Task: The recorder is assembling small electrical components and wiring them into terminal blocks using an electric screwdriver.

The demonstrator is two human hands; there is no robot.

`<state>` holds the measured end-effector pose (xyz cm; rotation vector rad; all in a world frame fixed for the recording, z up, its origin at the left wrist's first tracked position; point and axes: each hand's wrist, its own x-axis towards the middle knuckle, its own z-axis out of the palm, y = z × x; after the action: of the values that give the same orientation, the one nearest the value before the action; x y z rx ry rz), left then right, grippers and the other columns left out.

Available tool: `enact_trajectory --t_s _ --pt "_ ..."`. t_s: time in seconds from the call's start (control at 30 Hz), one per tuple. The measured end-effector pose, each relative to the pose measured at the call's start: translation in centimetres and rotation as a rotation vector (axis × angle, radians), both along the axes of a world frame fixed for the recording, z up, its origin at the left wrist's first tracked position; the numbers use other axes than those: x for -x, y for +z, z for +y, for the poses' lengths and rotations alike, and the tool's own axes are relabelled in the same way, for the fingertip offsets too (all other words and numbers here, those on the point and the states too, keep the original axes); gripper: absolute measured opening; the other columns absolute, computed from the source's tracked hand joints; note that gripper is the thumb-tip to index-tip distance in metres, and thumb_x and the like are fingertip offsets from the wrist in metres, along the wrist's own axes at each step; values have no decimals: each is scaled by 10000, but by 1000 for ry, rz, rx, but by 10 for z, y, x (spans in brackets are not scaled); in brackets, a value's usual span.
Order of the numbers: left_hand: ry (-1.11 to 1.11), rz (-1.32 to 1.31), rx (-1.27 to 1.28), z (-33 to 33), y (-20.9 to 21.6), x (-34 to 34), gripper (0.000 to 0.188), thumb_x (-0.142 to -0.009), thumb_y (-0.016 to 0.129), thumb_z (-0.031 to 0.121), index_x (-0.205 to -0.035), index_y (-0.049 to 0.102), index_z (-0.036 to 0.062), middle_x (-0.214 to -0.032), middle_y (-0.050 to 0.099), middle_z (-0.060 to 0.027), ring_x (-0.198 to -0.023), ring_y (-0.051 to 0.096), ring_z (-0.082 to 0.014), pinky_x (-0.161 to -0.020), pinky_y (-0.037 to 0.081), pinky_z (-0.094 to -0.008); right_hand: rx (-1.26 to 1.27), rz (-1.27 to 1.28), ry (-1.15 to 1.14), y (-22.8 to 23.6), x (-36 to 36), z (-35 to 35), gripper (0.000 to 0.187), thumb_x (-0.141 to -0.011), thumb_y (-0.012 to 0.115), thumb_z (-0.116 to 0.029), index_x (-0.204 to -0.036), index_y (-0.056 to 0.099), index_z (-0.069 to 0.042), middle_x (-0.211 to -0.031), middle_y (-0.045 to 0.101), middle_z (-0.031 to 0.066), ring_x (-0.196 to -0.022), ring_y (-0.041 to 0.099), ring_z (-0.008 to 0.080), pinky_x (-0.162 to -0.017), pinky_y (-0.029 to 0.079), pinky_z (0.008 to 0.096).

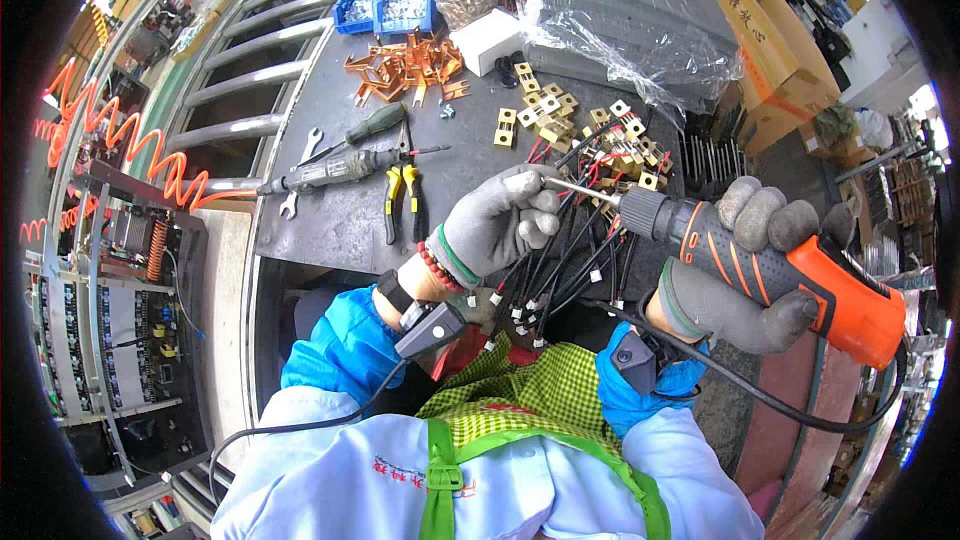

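The grey-gloved right hand (pixel 745 275) grips an orange-and-black electric screwdriver (pixel 770 260); its bit meets the grey-gloved left hand (pixel 500 225), fingers pinched on black wires (pixel 560 270).

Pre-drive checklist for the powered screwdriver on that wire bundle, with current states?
1. Right hand wrapped around the orange and black electric screwdriver: ok.
2. Left hand pinching the part at the bit tip: ok.
3. Bit seated squarely in the screw head: cannot tell, the fingers hide it.
4. Black wire bundle clear of the bit: not ok, the wires hang right under the shaft.
5. Screwdriver cable free of snags: ok as far as visible, it loops loosely below the right forearm.
6. Brass terminals within reach on the table: ok.
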<state>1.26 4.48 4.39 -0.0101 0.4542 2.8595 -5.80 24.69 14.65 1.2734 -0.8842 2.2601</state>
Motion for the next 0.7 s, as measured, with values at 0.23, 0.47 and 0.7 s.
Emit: enact_trajectory --t_s 0.23,0.47,0.7 --pt "60 4 188 3 5 -2 237 -972 504 257 -932 552 29 -730 590 -65 -550 517 -95 -501 410 -186 -13 50 24 0 4 0 711 -837 620 -448 -1335 355 -16 -935 561 89 -701 542 179 -605 439 339" --pt "57 -33 386 0 10 -5 274 -977 495 297 -885 545 44 -701 586 -61 -523 484 -69 -490 394 -188 -48 80 72 -3 9 2 749 -843 627 -439 -1387 313 -31 -948 563 96 -704 555 186 -596 457 343" --pt "35 -109 272 5 13 -6 277 -975 499 297 -907 554 34 -723 606 -65 -556 550 -103 -497 424 -188 -12 9 75 -8 8 -6 676 -822 616 -474 -1269 399 -15 -906 559 85 -676 533 173 -600 425 326"
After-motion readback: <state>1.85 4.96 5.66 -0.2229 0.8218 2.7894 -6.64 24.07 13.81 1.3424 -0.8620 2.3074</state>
